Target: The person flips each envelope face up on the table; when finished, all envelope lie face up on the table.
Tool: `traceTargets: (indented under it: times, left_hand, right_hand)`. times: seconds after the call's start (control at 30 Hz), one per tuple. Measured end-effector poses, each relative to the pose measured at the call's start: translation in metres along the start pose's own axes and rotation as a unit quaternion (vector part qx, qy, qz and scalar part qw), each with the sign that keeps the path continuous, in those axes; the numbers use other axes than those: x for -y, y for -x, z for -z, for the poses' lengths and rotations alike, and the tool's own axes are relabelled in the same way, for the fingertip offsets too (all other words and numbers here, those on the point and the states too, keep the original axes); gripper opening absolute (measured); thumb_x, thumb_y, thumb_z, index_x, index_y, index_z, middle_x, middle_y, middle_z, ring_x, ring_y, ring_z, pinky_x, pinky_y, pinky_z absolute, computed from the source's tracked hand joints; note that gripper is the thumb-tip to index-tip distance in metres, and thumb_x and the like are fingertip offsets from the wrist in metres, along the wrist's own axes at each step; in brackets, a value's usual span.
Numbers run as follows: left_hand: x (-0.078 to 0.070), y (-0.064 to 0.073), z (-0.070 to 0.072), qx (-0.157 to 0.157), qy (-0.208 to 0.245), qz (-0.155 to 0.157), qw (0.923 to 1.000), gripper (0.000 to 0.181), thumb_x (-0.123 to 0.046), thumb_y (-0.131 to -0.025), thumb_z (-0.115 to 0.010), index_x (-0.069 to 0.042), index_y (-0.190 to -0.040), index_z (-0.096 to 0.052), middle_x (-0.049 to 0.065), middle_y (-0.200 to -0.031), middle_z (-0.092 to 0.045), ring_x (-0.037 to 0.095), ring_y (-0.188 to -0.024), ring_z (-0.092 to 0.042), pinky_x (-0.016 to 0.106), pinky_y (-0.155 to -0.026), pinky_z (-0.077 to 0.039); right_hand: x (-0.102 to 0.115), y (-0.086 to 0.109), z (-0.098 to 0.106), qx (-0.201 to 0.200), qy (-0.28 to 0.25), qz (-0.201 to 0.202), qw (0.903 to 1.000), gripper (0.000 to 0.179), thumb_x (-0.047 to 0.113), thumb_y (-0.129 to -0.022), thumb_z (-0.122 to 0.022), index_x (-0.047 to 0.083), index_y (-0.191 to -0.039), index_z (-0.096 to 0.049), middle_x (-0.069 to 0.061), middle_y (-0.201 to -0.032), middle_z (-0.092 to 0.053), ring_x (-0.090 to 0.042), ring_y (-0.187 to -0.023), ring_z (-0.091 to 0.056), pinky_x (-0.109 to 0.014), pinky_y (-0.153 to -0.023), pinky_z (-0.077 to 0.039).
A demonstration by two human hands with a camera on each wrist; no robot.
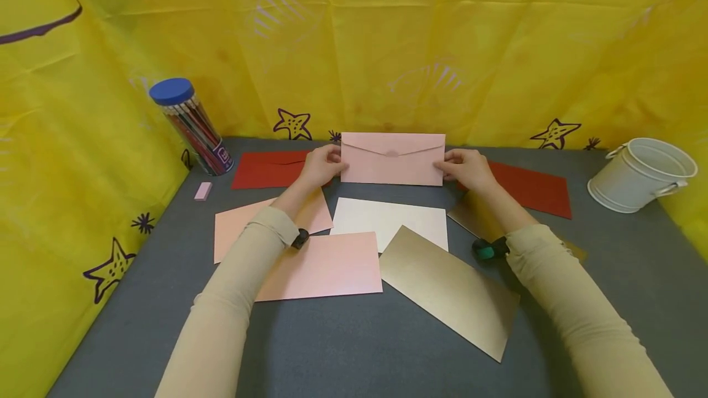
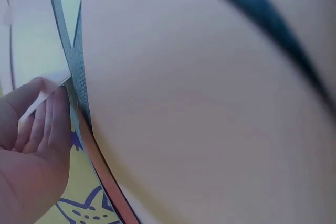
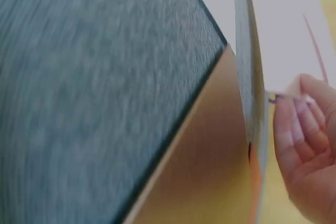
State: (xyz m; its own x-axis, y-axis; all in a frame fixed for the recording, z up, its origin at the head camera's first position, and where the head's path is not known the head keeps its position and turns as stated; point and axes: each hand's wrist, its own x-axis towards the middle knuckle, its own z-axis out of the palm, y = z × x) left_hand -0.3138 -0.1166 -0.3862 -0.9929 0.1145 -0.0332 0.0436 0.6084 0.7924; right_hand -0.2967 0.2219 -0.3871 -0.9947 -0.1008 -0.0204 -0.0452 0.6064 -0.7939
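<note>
A light pink envelope (image 1: 393, 171) faces me near the back of the table, its flap and round seal showing. My left hand (image 1: 322, 166) pinches its left edge between thumb and fingers. At the opposite edge, my right hand (image 1: 470, 169) grips it the same way. Each wrist view shows the thumb on the near face, with the fingers behind. Below it on the table lie a white envelope (image 1: 412, 218), two pink ones, left (image 1: 243, 220) and front (image 1: 337, 266), and a gold one (image 1: 453, 293). Another gold envelope (image 1: 470, 214) is partly hidden under my right forearm.
Red envelopes lie behind my left hand (image 1: 260, 171) and beside my right forearm (image 1: 542, 192). A blue-lidded tube of pencils (image 1: 193, 128) and a small pink eraser (image 1: 203, 191) stand left. At right is a white bucket (image 1: 625, 177). Yellow cloth (image 1: 221, 66) hangs behind the grey table (image 1: 343, 349).
</note>
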Motion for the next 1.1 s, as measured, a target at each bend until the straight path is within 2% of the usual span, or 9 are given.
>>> traceTargets:
  times: [0.17,0.3,0.4,0.6,0.87,1.0,1.1]
  left_hand:
    - [-0.001,0.003,-0.008,-0.018,-0.015,0.025,0.9994,0.049,-0.016,-0.089,-0.072,-0.005,-0.133,-0.056,0.013,-0.105,-0.064,0.026,-0.094,-0.057,0.034,-0.085,-0.051]
    - [-0.001,0.003,-0.012,-0.028,-0.027,0.03,0.9988,0.047,-0.015,-0.088,-0.073,-0.003,-0.13,-0.058,0.013,-0.103,-0.065,0.026,-0.094,-0.057,0.033,-0.084,-0.051]
    - [-0.002,0.004,-0.014,-0.034,-0.034,0.029,0.9984,0.045,-0.014,-0.087,-0.073,-0.002,-0.128,-0.06,0.013,-0.102,-0.065,0.026,-0.094,-0.056,0.034,-0.084,-0.051]
    - [-0.005,0.006,-0.016,-0.042,-0.047,0.031,0.9975,0.044,-0.011,-0.086,-0.073,0.0,-0.127,-0.062,0.013,-0.101,-0.064,0.025,-0.094,-0.056,0.033,-0.084,-0.051]
    - [-0.007,0.008,-0.016,-0.051,-0.083,0.029,0.9948,0.042,-0.01,-0.087,-0.072,0.002,-0.126,-0.062,0.014,-0.103,-0.064,0.026,-0.094,-0.056,0.033,-0.079,-0.051]
    - [-0.007,0.007,-0.016,-0.049,-0.102,0.021,0.9934,0.03,-0.007,-0.086,-0.071,0.002,-0.114,-0.067,0.014,-0.098,-0.062,0.026,-0.092,-0.054,0.03,-0.072,-0.046]
    - [-0.006,0.007,-0.017,-0.043,-0.114,0.006,0.9925,0.024,-0.006,-0.086,-0.07,0.002,-0.109,-0.067,0.014,-0.095,-0.061,0.026,-0.092,-0.053,0.03,-0.072,-0.044]
  right_hand:
    - [0.001,-0.003,-0.008,-0.003,0.036,-0.039,0.9986,0.044,0.035,-0.09,-0.071,-0.002,-0.113,-0.066,-0.015,-0.094,-0.071,-0.012,-0.071,-0.068,-0.02,-0.067,-0.053]
    - [0.003,-0.005,-0.015,-0.007,0.088,-0.049,0.9949,0.049,0.038,-0.087,-0.073,-0.002,-0.114,-0.064,-0.014,-0.094,-0.068,-0.021,-0.077,-0.062,-0.025,-0.066,-0.047]
    - [0.005,-0.005,-0.02,-0.012,0.123,-0.035,0.9917,0.046,0.038,-0.085,-0.074,-0.002,-0.106,-0.064,-0.014,-0.086,-0.063,-0.027,-0.079,-0.055,-0.029,-0.063,-0.041]
    - [0.007,-0.004,-0.024,-0.012,0.171,0.001,0.9852,0.039,0.036,-0.085,-0.074,0.001,-0.082,-0.059,-0.009,-0.068,-0.05,-0.028,-0.072,-0.047,-0.031,-0.057,-0.032]
    - [0.012,-0.002,-0.028,0.007,0.189,0.008,0.9818,0.04,0.037,-0.088,-0.072,0.001,-0.077,-0.057,-0.01,-0.069,-0.05,-0.028,-0.073,-0.047,-0.031,-0.057,-0.031]
    - [0.014,-0.003,-0.03,0.014,0.209,0.02,0.9776,0.04,0.035,-0.089,-0.071,0.001,-0.074,-0.054,-0.01,-0.068,-0.047,-0.028,-0.072,-0.046,-0.031,-0.058,-0.031]
    - [0.014,-0.004,-0.031,0.018,0.22,0.028,0.9748,0.04,0.034,-0.09,-0.071,0.003,-0.073,-0.052,-0.008,-0.066,-0.042,-0.027,-0.069,-0.044,-0.031,-0.057,-0.029]
